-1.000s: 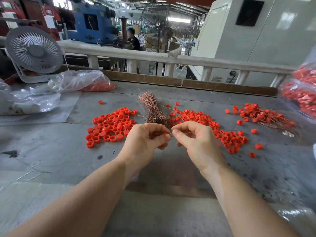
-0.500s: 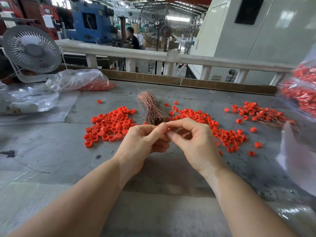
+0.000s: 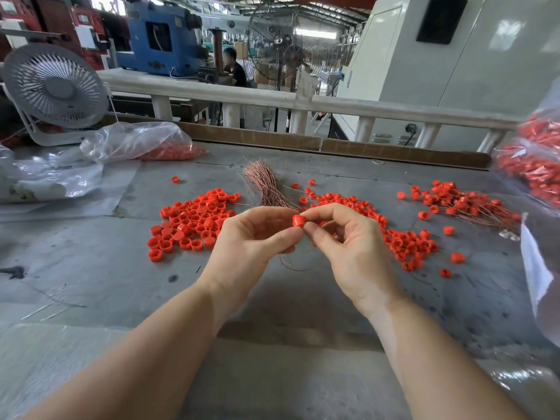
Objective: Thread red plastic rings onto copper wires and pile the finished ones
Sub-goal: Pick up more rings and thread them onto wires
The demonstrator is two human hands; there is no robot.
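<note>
Across the grey surface (image 3: 91, 268) at mid-frame lie loose rings (image 3: 194, 219), a wire bundle (image 3: 266, 186) and, at right, the finished pile (image 3: 463, 204), while at centre the left hand (image 3: 251, 241) and right hand (image 3: 348, 244) together pinch one ring (image 3: 298, 221).

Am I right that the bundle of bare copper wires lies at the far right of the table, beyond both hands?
Not quite: in the head view the bundle of bare copper wires lies mid-table, beyond both hands, between two heaps of red rings.
</note>
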